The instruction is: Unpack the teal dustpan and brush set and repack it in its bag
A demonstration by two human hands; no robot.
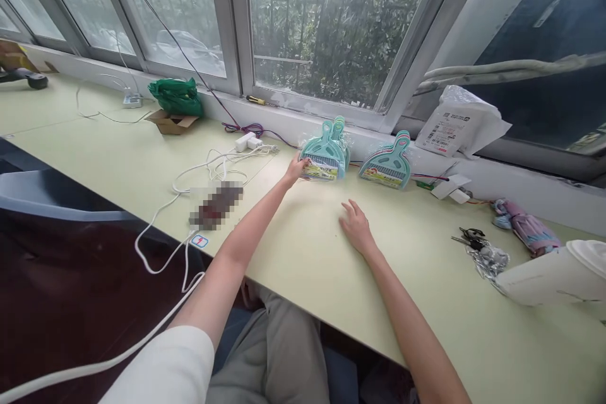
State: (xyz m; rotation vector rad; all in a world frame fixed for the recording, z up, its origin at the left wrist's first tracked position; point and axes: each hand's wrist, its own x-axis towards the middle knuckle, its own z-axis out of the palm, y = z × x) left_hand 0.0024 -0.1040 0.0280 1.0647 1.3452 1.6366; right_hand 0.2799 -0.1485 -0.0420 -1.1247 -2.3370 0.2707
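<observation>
Fingers pinched on the left side of the wrapped green dustpans [326, 154]: that's your left hand [296, 170], up by the table's [293, 252] far edge. Your right hand [357, 227] is loosely open, holding nothing, between far and near edges; a second dustpan stack [387, 165] stands to the right, along the far edge.

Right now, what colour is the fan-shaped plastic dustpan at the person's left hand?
The dustpan is pale turquoise; the head view shows it best.
</observation>
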